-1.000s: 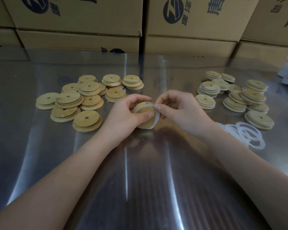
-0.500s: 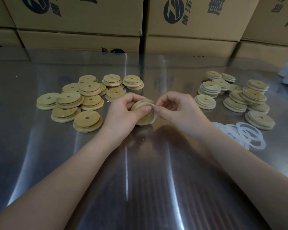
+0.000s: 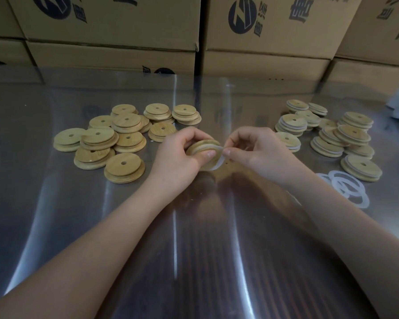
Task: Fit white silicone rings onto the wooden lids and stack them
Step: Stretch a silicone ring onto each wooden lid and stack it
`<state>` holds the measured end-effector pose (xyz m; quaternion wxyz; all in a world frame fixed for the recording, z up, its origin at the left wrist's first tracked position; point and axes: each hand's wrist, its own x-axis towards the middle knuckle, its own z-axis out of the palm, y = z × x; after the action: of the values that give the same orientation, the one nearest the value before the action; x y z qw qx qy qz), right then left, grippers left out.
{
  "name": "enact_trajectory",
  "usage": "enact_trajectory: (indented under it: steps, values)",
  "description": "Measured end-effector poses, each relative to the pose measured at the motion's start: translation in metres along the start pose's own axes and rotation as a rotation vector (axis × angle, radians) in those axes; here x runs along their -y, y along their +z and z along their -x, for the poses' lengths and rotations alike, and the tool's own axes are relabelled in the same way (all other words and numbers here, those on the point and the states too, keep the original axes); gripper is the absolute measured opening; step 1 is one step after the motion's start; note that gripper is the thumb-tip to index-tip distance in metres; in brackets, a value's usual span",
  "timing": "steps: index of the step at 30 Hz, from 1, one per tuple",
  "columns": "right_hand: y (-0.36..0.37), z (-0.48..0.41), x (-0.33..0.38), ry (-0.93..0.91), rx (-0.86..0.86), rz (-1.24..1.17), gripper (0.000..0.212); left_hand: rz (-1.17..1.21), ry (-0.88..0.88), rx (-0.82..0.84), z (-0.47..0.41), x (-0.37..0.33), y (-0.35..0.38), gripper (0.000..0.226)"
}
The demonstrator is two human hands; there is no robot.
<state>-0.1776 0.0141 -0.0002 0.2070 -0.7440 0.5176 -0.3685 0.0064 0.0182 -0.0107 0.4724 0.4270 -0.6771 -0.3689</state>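
Left hand [image 3: 177, 155] gripping wooden lid [image 3: 202, 146], right hand [image 3: 258, 150] pinching silicone ring [image 3: 219, 161] w/ fingertips

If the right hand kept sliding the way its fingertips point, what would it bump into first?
Most likely the wooden lid gripped by the left hand; the right hand pinches the white ring right at its edge.

Cartons [image 3: 111, 24]: circular logo, seemingly Chinese characters.

2 hands [image 3: 177, 155] [image 3: 260, 153]; 1 held lid [image 3: 203, 146]; 2 lid piles [image 3: 127, 120] [image 3: 352, 132]; ~4 loose rings [image 3: 363, 202].
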Motion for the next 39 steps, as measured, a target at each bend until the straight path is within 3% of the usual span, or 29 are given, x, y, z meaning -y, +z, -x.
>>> enact_trajectory:
  steps: [7, 14, 25, 39]
  values:
    - [0.004, 0.004, 0.001, -0.153, -0.081, 0.106, 0.015, -0.022, 0.053, 0.025, 0.002, 0.001, -0.003, 0.025]
    - [0.011, 0.007, 0.006, -0.240, -0.111, 0.040, 0.010, 0.038, 0.022, -0.030, 0.003, 0.001, 0.000, 0.022]
    - [0.019, 0.005, 0.001, -0.171, -0.216, 0.008, 0.014, 0.177, -0.101, -0.081, 0.003, 0.000, 0.000, 0.017]
    - [0.005, 0.001, -0.006, -0.043, -0.043, -0.188, 0.023, 0.124, -0.080, -0.030, 0.001, -0.003, -0.002, 0.018]
